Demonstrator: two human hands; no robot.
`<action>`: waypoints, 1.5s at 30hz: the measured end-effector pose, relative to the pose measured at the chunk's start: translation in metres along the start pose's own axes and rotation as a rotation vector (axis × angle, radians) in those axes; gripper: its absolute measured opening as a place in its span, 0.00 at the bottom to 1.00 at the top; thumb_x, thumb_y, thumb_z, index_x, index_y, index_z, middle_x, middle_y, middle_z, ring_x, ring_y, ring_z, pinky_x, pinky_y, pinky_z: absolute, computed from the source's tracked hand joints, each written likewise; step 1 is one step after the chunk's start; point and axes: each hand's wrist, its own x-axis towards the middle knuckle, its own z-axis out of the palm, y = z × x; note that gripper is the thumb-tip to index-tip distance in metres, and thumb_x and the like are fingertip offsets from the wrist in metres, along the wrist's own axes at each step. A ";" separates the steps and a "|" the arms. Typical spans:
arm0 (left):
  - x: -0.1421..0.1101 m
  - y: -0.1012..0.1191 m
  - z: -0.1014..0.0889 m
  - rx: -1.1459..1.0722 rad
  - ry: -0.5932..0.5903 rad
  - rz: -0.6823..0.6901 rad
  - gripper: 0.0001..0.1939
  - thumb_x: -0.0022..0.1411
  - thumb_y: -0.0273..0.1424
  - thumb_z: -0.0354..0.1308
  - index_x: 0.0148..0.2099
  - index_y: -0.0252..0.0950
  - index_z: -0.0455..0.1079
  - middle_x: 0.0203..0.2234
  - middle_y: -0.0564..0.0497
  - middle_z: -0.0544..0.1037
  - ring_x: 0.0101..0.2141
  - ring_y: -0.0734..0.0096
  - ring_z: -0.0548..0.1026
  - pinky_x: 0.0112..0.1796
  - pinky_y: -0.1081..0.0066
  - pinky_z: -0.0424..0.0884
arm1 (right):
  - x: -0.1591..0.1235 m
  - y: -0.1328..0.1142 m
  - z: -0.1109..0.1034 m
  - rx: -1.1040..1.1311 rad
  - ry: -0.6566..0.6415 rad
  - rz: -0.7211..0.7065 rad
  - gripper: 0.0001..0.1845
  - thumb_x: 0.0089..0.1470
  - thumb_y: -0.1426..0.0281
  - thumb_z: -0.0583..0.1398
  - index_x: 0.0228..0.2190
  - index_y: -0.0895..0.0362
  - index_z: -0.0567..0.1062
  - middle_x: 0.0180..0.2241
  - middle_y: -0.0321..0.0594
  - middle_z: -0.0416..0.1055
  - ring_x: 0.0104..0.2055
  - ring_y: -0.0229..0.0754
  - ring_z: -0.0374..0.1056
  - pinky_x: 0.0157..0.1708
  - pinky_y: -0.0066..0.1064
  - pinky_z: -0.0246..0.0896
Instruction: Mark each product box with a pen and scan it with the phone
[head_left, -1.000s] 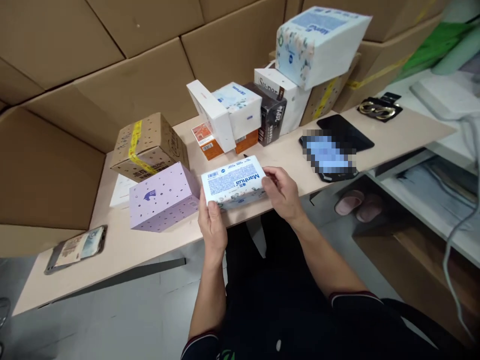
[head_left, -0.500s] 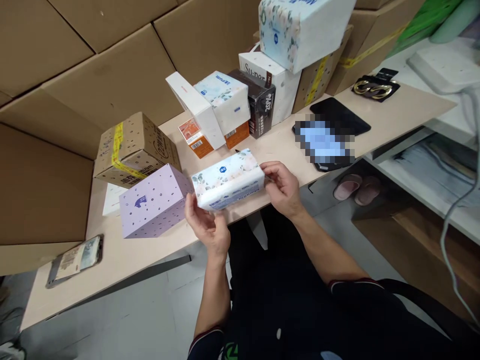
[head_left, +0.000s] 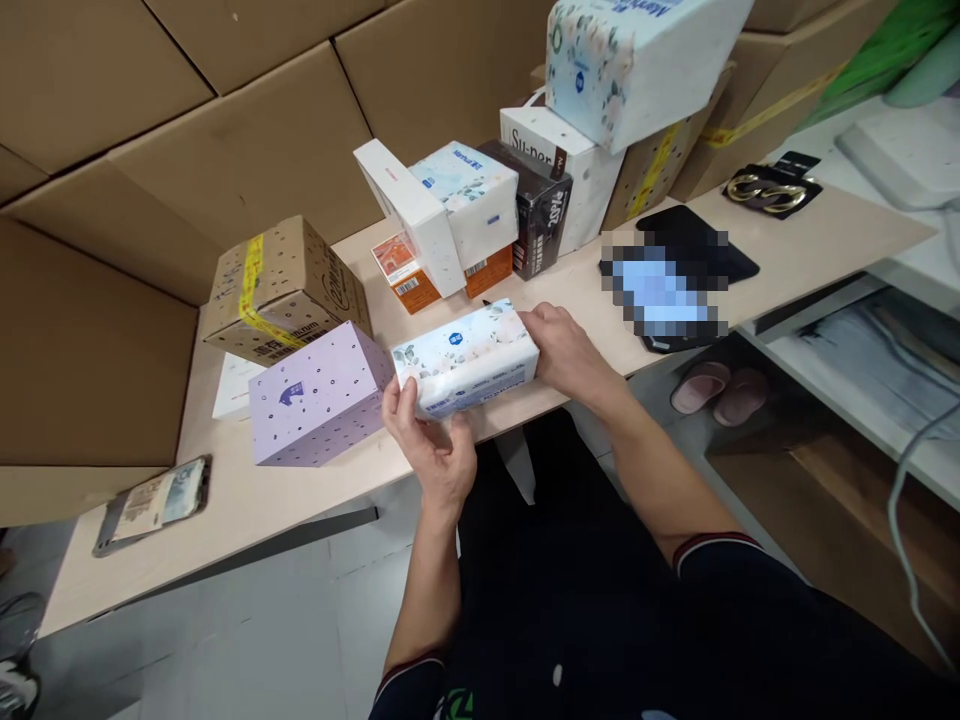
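Observation:
A white and pale-blue tissue pack (head_left: 471, 352) with a flower print lies lengthwise between my hands, at the table's front edge. My left hand (head_left: 433, 445) grips its left end, fingertips on the side and thumb near the lower front edge. At the other end, my right hand (head_left: 568, 352) is closed around the corner; its fingers are partly hidden behind the pack. Just left of the pack stands a lilac box (head_left: 315, 395) with small dark marks, close to my left fingers.
Behind the pack stand a white box (head_left: 412, 215), another tissue pack (head_left: 469, 180), a black box (head_left: 541, 215) and orange boxes (head_left: 409, 285). A taped carton (head_left: 289, 290) sits back left. On the right lie a lit phone (head_left: 660, 290) and a gold-trimmed black item (head_left: 772, 190).
My right hand has shifted from fingertips on the pack's right end to a fuller grip behind its corner. My left fingers have moved up onto the left end. The view has shifted slightly.

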 end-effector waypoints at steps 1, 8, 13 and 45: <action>0.000 0.001 0.000 0.013 -0.002 0.006 0.35 0.62 0.28 0.57 0.69 0.46 0.53 0.63 0.42 0.58 0.67 0.54 0.56 0.65 0.49 0.57 | 0.000 -0.002 0.002 -0.030 0.000 -0.002 0.21 0.58 0.68 0.57 0.53 0.55 0.75 0.39 0.49 0.67 0.40 0.52 0.61 0.39 0.42 0.63; 0.001 0.006 -0.001 0.041 -0.034 -0.020 0.27 0.64 0.29 0.59 0.64 0.45 0.62 0.63 0.42 0.56 0.66 0.52 0.56 0.64 0.49 0.57 | -0.005 -0.001 0.012 0.244 0.278 0.097 0.23 0.56 0.72 0.54 0.51 0.53 0.77 0.36 0.44 0.65 0.37 0.46 0.64 0.42 0.44 0.65; 0.000 0.006 0.002 -0.005 -0.034 0.099 0.25 0.65 0.33 0.60 0.63 0.44 0.63 0.59 0.42 0.59 0.63 0.54 0.61 0.61 0.51 0.62 | -0.009 0.011 0.001 0.989 0.506 0.236 0.15 0.52 0.67 0.54 0.40 0.53 0.76 0.30 0.37 0.69 0.29 0.40 0.66 0.34 0.38 0.66; 0.030 0.014 0.014 0.233 -0.015 0.307 0.11 0.68 0.32 0.56 0.50 0.37 0.74 0.52 0.41 0.76 0.51 0.59 0.74 0.51 0.58 0.64 | 0.011 -0.074 -0.035 0.670 0.296 -0.193 0.11 0.59 0.66 0.59 0.26 0.55 0.68 0.22 0.29 0.65 0.24 0.32 0.59 0.27 0.27 0.56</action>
